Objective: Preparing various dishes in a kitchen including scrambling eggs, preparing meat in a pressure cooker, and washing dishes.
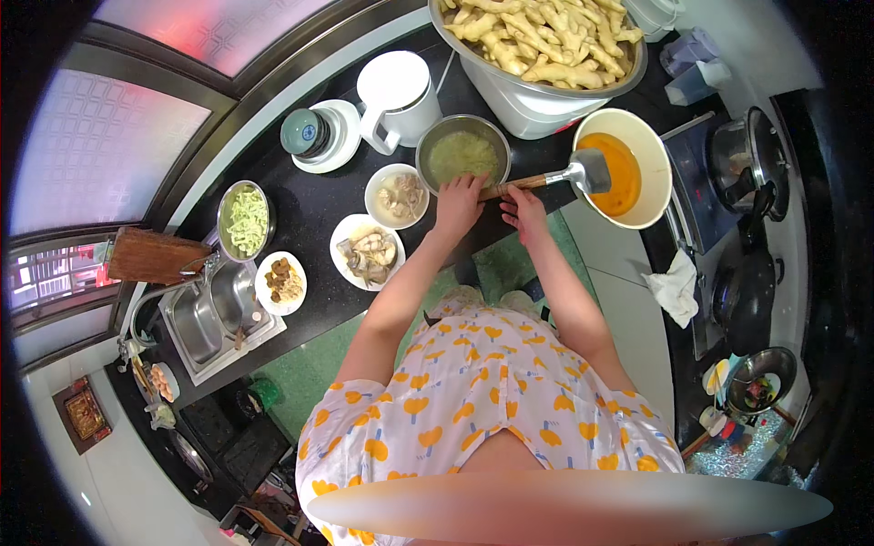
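A cooking spatula (pixel 593 170) with a wooden handle (pixel 522 184) lies level, its metal blade over a cream bucket-like tub (pixel 652 198) of orange liquid (pixel 625 160). My left hand (pixel 461 199) is curled over the handle's end, at the near rim of a steel bowl (pixel 502 133) of greenish, cloudy liquid. My right hand (pixel 526 215) touches the handle further along from below; whether it grips cannot be told. Left of the steel bowl are a white bowl (pixel 375 211) of meat pieces in liquid and a white plate (pixel 341 267) of pale food chunks.
Behind stand a white lidded jug (pixel 403 82) and a large basin (pixel 539 85) heaped with ginger. Stacked bowls (pixel 300 131), a bowl of chopped greens (pixel 246 225), another food plate (pixel 297 310) and a double sink (pixel 198 327) are leftward. On the right are a pot (pixel 730 153) and a wok (pixel 751 307).
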`<state>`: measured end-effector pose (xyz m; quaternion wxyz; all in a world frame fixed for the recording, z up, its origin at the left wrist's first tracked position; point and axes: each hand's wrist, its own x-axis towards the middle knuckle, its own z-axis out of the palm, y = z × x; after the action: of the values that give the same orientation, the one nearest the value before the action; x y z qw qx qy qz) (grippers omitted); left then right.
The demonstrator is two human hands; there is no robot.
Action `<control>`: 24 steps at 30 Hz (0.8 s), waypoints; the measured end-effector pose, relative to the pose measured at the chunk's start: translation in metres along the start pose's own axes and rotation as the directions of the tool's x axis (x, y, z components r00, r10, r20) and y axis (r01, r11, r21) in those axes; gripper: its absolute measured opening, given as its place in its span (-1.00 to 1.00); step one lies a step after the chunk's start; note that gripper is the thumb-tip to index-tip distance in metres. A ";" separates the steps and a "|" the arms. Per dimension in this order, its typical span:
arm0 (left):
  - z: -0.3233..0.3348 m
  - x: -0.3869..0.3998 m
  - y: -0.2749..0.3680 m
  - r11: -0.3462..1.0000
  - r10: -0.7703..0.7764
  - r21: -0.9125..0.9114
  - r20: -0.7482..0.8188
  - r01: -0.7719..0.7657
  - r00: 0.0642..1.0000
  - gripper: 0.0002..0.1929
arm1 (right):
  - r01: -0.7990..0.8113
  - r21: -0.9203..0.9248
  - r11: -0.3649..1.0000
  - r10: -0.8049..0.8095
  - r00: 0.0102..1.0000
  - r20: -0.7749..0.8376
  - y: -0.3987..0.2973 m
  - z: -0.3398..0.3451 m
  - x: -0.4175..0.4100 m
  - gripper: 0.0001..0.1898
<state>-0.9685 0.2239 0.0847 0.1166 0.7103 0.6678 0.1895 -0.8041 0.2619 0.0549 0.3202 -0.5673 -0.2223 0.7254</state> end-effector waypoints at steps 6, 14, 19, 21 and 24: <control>-0.001 -0.009 -0.014 0.998 -0.050 0.035 0.048 0.049 0.998 -0.32 | -0.006 -0.050 0.999 0.007 1.000 0.018 0.001 0.002 0.002 -0.73; -0.032 -0.025 0.000 0.994 -0.055 -0.096 -0.109 0.045 0.993 -0.19 | -0.011 -0.147 0.989 0.018 0.999 0.045 0.003 -0.016 -0.014 -0.67; -0.059 -0.088 -0.015 0.934 -0.218 -0.330 -0.228 0.135 0.949 -0.41 | 0.017 -0.425 0.905 0.135 0.936 0.325 -0.044 -0.054 -0.085 -0.65; -0.066 -0.113 -0.015 0.923 -0.288 -0.323 -0.219 0.210 0.932 -0.50 | 0.075 -0.489 0.869 0.100 0.942 0.321 -0.086 -0.084 -0.124 -0.66; -0.077 -0.137 -0.008 0.852 -0.389 -0.442 -0.176 0.280 0.904 -0.59 | 0.286 -0.475 0.832 -0.289 0.955 0.068 -0.149 -0.150 -0.172 -0.75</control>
<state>-1.0133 0.0816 0.1350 0.2048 0.5110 0.7372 0.3917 -0.6020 0.2358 0.2357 0.2756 -0.5914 -0.4764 0.5894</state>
